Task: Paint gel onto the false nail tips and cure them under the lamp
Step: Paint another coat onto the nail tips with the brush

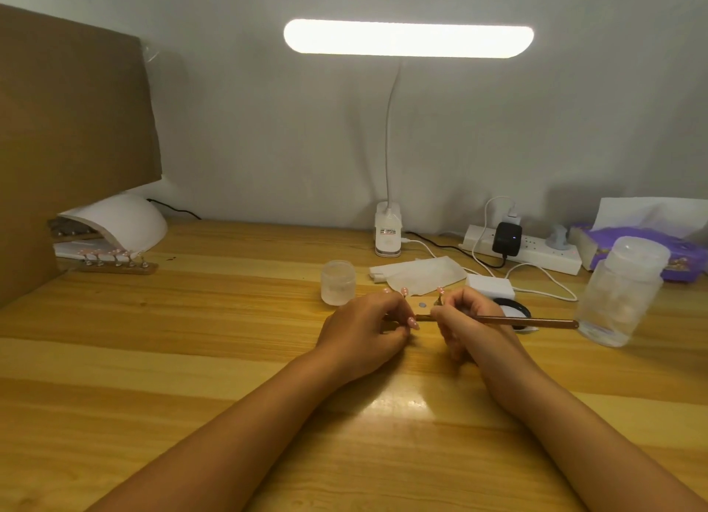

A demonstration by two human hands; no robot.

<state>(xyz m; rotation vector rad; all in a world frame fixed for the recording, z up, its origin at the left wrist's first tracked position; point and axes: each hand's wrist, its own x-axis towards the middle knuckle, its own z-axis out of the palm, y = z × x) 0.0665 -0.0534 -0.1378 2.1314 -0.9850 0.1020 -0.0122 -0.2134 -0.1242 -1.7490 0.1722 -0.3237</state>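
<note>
2 bare forearms reach in from the near edge across the wooden table (pixel 184 366), meeting at its middle. The left hand (pixel 364 329) has its fingers curled round the left end of a small wooden holder (pixel 421 307), gripping it just above the tabletop. The right hand (pixel 469 325) pinches a brush (pixel 536 322) near its front end; the copper-coloured handle runs out level to the right, and the bristle end is hidden behind the fingers at the holder's right side. Pink nail tips (pixel 405 291) stand up from the holder, 3 of them visible above the knuckles. Just behind the left hand sits a small frosted jar (pixel 337 282), and behind the holder lies a crumpled white wipe (pixel 421 274) with a white box (pixel 490 286) beside it. A black ring (pixel 515 307) lies behind the right wrist, and a tall clear jar (pixel 620 293) with a pale lid stands near the brush's tail. Far left, a second wooden strip (pixel 118 267) carrying a row of tips rests at the mouth of the white domed curing lamp (pixel 122 220), which sits under a cardboard box (pixel 69 128). At the back wall a clip-on desk lamp (pixel 408 38) glows, next to a power strip (pixel 536 253) and a purple tissue pack (pixel 659 243).
</note>
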